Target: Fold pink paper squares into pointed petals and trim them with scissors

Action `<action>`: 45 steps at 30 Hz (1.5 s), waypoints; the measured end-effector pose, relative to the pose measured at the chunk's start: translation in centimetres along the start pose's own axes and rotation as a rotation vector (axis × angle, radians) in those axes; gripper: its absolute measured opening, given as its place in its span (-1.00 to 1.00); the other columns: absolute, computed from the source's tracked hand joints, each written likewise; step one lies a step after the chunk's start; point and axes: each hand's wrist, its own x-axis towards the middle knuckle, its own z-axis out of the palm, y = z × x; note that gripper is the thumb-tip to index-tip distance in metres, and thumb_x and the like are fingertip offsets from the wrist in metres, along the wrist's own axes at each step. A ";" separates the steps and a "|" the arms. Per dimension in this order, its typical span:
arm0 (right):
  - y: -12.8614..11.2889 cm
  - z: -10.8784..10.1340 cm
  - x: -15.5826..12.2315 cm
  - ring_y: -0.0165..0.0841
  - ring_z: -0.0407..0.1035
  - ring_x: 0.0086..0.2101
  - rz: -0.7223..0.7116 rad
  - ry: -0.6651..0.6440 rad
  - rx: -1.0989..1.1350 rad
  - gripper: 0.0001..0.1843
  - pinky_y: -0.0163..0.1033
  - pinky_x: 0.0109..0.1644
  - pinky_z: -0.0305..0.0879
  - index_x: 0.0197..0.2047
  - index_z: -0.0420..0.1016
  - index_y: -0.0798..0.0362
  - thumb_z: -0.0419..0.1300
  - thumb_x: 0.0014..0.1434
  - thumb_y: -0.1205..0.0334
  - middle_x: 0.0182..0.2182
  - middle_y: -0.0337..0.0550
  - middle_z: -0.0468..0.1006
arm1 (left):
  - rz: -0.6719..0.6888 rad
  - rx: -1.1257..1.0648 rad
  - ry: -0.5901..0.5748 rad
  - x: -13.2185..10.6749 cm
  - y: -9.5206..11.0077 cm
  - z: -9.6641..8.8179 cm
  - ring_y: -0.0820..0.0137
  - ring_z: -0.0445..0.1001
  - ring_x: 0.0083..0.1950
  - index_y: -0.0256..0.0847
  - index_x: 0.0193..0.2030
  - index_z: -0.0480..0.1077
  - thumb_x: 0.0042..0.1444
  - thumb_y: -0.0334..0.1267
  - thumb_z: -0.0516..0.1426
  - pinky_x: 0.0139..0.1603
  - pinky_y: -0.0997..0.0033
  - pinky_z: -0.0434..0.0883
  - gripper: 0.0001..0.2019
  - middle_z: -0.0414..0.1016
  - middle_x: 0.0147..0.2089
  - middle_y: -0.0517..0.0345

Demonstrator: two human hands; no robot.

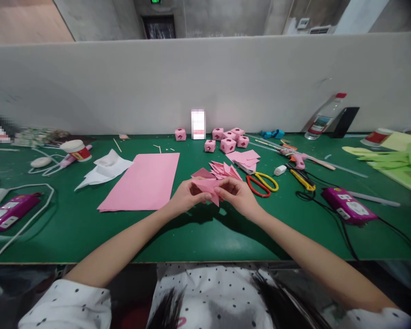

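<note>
My left hand (187, 195) and my right hand (239, 195) meet above the green table (198, 233), both pinching a folded pink paper piece (208, 187) between their fingers. Just behind it lies a heap of folded pink paper units (224, 170). A large pink sheet (142, 182) lies flat to the left of my hands. Small pink squares (244, 157) are stacked further back, and several finished pink paper cubes (228, 145) stand near the partition.
Scissors with yellow and red handles (262, 183) lie right of my hands, beside a white eraser (280, 170), a yellow cutter (303, 179) and a glue gun (297, 160). Purple devices (348, 205) (10, 212) with cables sit at both sides. White paper (104, 170), a cup (76, 150), a bottle (324, 118), green paper (393, 162).
</note>
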 end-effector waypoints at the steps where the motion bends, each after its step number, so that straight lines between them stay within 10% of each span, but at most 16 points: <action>1: 0.0 0.1 -0.1 -0.44 0.35 -0.49 -0.021 -0.009 -0.035 -0.68 -0.31 -0.40 0.31 -0.33 0.51 0.05 0.39 -0.05 0.00 -0.46 -0.25 0.52 | 0.006 0.063 0.015 0.0 0.1 0.0 0.38 0.47 -0.34 -0.32 -0.18 0.46 -0.10 -0.04 0.34 -0.37 0.46 0.40 -0.57 0.52 -0.29 0.09; 11: 0.0 0.1 -0.3 -0.40 0.39 -0.45 -0.087 -0.088 -0.121 -0.68 -0.29 -0.35 0.34 -0.30 0.52 0.05 0.22 0.16 -0.07 -0.46 -0.22 0.51 | 0.019 0.237 0.077 -0.2 0.1 -0.1 0.48 0.32 -0.46 -0.32 -0.42 0.47 -0.06 0.00 0.31 -0.46 0.51 0.20 -0.65 0.40 -0.50 0.21; 24: -0.3 0.0 -0.3 -0.40 0.36 -0.50 -0.044 -0.073 -0.091 -0.66 -0.29 -0.40 0.29 -0.41 0.46 0.04 0.25 0.13 -0.08 -0.54 -0.25 0.48 | -0.026 0.086 0.035 0.0 -0.4 0.0 0.42 0.46 -0.41 -0.35 -0.29 0.53 0.04 0.00 0.25 -0.38 0.45 0.41 -0.64 0.56 -0.37 0.03; 31: -0.2 -0.3 -0.1 -0.40 0.35 -0.52 -0.065 0.030 -0.098 -0.64 -0.29 -0.40 0.28 -0.43 0.47 0.03 0.23 0.13 -0.11 -0.57 -0.26 0.46 | -0.077 0.098 -0.122 -0.2 -0.1 0.3 0.38 0.52 -0.43 -0.35 -0.36 0.51 0.06 0.00 0.24 -0.38 0.44 0.42 -0.64 0.57 -0.44 0.02; 45: 1.4 -4.4 2.2 -0.43 0.23 -0.60 -0.110 0.350 -0.165 -0.60 -0.30 -0.52 0.18 -0.27 0.59 0.06 0.31 0.02 -0.12 -0.61 -0.28 0.43 | -0.053 0.209 0.016 0.4 -0.9 -0.1 0.35 0.54 -0.29 -0.27 -0.15 0.44 0.06 -0.10 0.22 -0.38 0.45 0.42 -0.70 0.53 -0.26 0.04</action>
